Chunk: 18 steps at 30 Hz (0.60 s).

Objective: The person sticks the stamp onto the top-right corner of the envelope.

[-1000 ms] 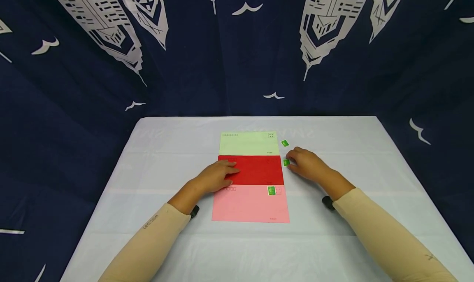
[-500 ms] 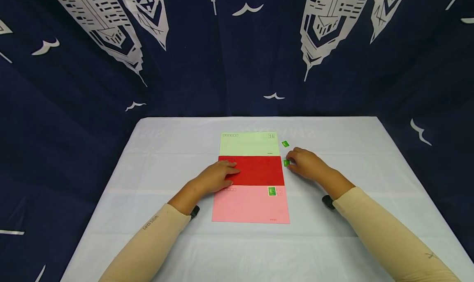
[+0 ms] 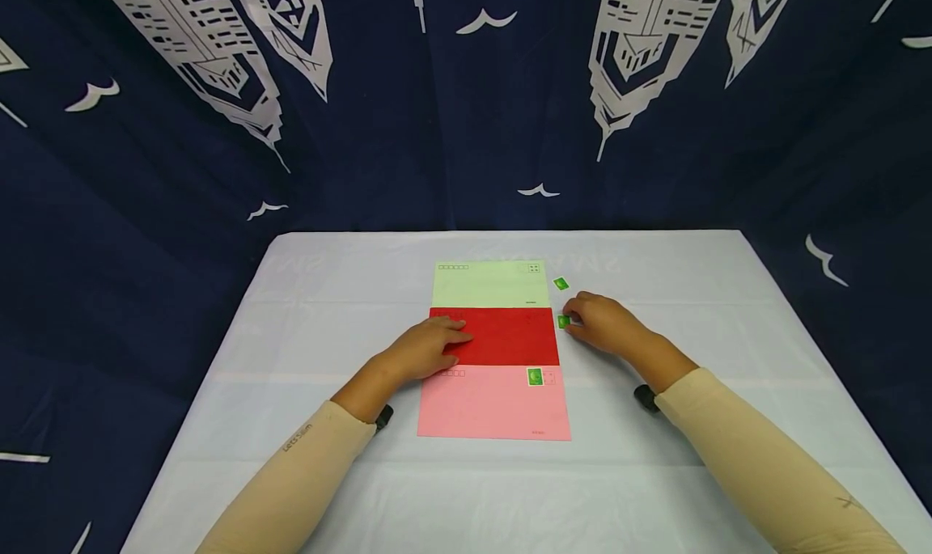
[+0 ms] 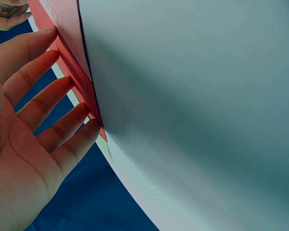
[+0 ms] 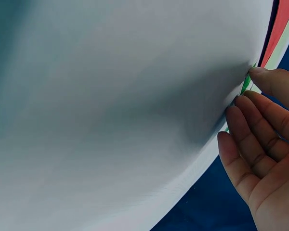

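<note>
My left hand (image 3: 421, 350) lies with spread fingers on the left part of the red envelope (image 3: 513, 337), pressing it flat. In the left wrist view its fingertips (image 4: 89, 113) touch the red paper. At the right of the red envelope, my right hand (image 3: 606, 325) has thumb and index finger at a small green stamp (image 3: 564, 321). The right wrist view shows this stamp (image 5: 247, 83) between the thumb and index fingertips, the other fingers loosely bent. Below, a pink envelope (image 3: 484, 408) bears another green stamp (image 3: 535, 376) near its upper right corner.
A light green envelope (image 3: 484, 285) lies behind the red one, edge to edge in a column. Another loose green stamp (image 3: 561, 283) is on the white tabletop (image 3: 349, 279) to its right. A dark blue printed cloth (image 3: 437, 133) hangs behind the table.
</note>
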Motion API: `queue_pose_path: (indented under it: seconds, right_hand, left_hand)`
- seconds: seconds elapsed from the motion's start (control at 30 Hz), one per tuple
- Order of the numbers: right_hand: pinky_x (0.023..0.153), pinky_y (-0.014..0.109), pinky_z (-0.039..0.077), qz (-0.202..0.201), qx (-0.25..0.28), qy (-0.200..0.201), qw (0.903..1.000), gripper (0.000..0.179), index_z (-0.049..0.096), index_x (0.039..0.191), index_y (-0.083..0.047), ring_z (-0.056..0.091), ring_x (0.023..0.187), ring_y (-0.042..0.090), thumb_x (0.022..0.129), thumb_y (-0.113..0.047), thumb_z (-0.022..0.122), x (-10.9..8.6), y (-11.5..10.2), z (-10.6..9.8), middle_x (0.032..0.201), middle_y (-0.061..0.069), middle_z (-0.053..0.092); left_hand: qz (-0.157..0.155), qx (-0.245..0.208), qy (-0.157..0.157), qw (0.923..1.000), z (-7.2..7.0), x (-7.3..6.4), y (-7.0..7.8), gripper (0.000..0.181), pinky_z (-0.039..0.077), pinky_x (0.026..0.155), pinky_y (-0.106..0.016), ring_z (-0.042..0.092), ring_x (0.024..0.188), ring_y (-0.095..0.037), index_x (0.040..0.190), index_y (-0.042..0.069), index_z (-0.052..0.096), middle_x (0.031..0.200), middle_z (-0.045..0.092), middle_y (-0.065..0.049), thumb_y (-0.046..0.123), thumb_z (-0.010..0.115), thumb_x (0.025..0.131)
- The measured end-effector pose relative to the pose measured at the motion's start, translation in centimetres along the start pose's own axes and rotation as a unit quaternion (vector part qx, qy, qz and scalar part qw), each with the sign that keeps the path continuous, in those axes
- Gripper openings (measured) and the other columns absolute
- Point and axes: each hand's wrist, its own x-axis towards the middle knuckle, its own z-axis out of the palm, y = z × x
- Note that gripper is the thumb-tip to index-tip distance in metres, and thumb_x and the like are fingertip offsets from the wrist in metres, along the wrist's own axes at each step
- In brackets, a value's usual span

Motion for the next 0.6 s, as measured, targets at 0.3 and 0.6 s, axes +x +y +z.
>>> queue_pose_path:
  seconds: [0.3, 0.6]
  right_hand:
    - [0.082, 0.037, 0.056, -0.004, 0.003, 0.012, 0.9999, 0.03, 0.071, 0.116, -0.003, 0.056, 0.084, 0.018, 0.089, -0.017, 0.076, -0.06, 0.26, 0.24, 0.09, 0.003, 0.063]
    - [0.083, 0.037, 0.056, -0.004, 0.01, 0.015, 0.9998, 0.033, 0.071, 0.117, -0.003, 0.056, 0.085, 0.018, 0.089, -0.018, 0.077, -0.2, 0.28, -0.03, 0.091, 0.003, 0.063]
  left_hand:
    - [-0.003, 0.003, -0.004, 1.0, 0.03, -0.01, 0.0, 0.047, 0.034, 0.123, -0.046, 0.036, 0.15, -0.029, 0.143, 0.014, 0.059, 0.158, 0.046, -0.008, 0.016, 0.066, 0.097]
    - [0.0, 0.011, -0.008, 0.9999, 0.12, -0.12, -0.02, 0.049, 0.032, 0.124, -0.046, 0.033, 0.152, -0.029, 0.146, 0.016, 0.056, 0.161, 0.041, -0.008, 0.018, 0.064, 0.098]
